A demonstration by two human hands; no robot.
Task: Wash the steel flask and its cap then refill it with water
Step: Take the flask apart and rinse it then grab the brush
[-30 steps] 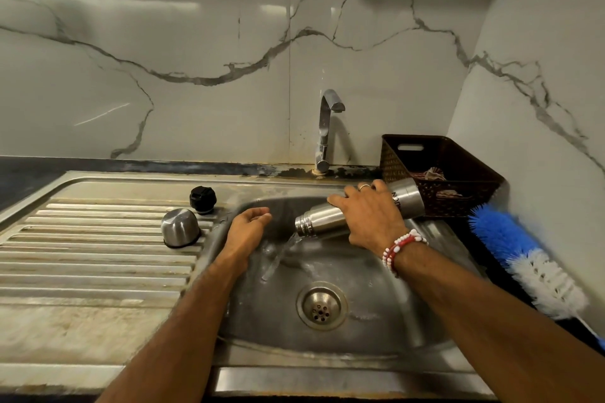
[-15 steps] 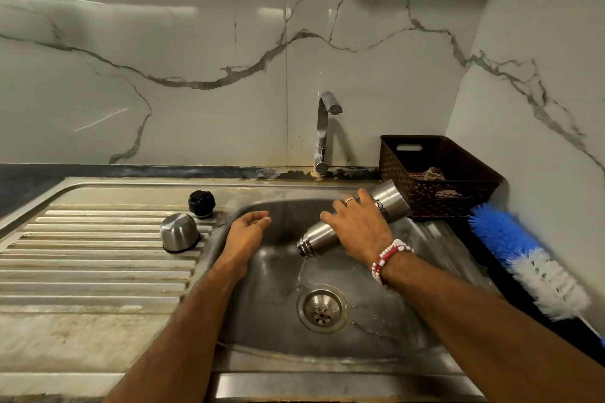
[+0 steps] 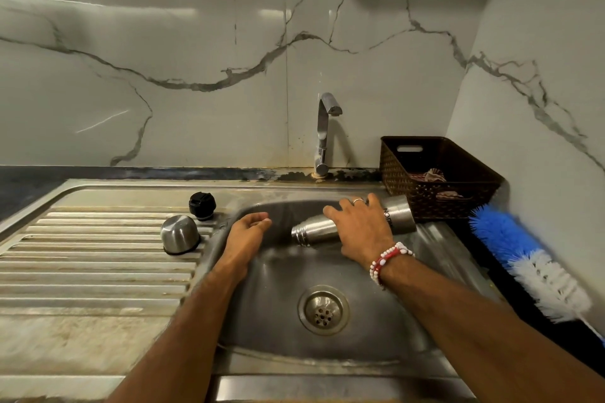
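Observation:
My right hand (image 3: 360,229) grips the steel flask (image 3: 397,214) round its middle and holds it almost level over the sink basin (image 3: 409,321), mouth pointing left and slightly down. My left hand (image 3: 247,234) hovers by the basin's left wall with fingers loosely curled, holding nothing. The steel cup cap (image 3: 179,234) lies upside down on the ribbed drainboard (image 3: 82,265). Just behind it stands the black stopper (image 3: 202,205). The tap (image 3: 324,131) rises behind the basin with no water visible from it.
A dark woven basket (image 3: 435,180) with cloths stands at the back right, close to the flask's base. A blue and white bottle brush (image 3: 527,262) lies on the dark counter along the right wall. The drain (image 3: 323,310) sits in the basin's middle.
The flask tipped mouth-down and poured water out, then came back up to nearly level. The stream has stopped. My left hand has stayed by the basin's left wall.

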